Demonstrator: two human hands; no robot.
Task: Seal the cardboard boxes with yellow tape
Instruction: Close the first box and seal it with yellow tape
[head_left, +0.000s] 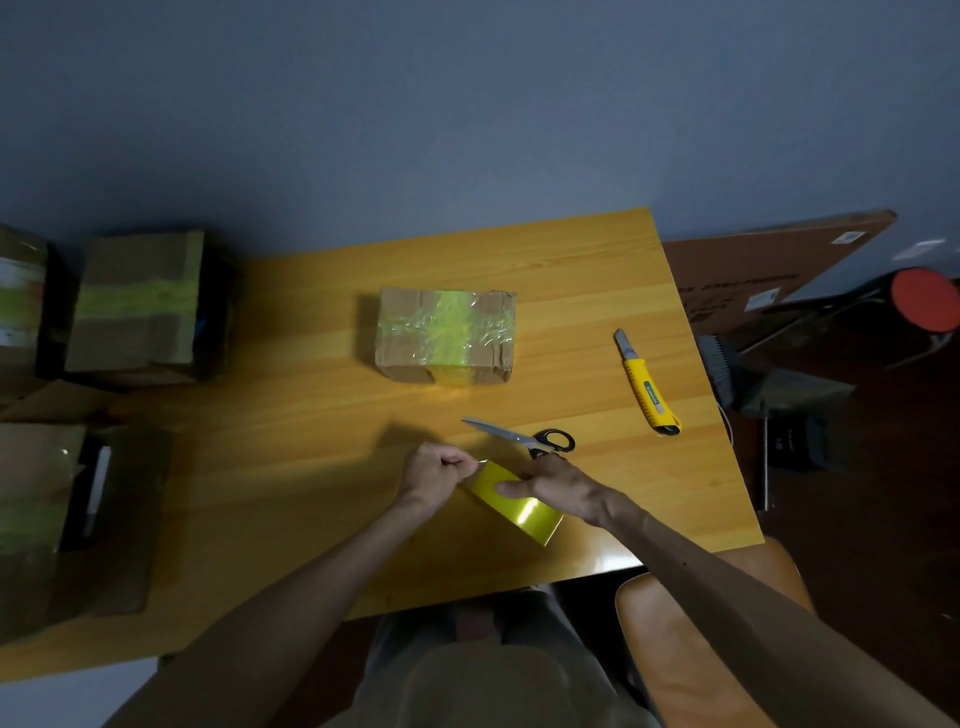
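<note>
Nearest me, low in the frame just right of centre, the yellow tape roll (524, 512) sits between the hands over the near part of the bench (311, 493). My right hand (558, 486) wraps over the roll from the right, thumb lying across its glossy side. My left hand (439, 467) is at the roll's upper left corner, fingers curled and pinching what I take to be the tape's free end, though the strip is too small to make out. The roll's shiny band runs from upper left to lower right. Just beyond my right hand lie the scissors (524, 439), blades pointing left, and further right a yellow utility knife (647, 382). The cardboard box (447, 338) lies straight ahead of the hands at the frame's centre, long side across the picture, about equally near to both. Its top carries a crinkled yellow-green band crossed by clear tape. At the left edge stand more boxes (135, 306), also taped
</note>
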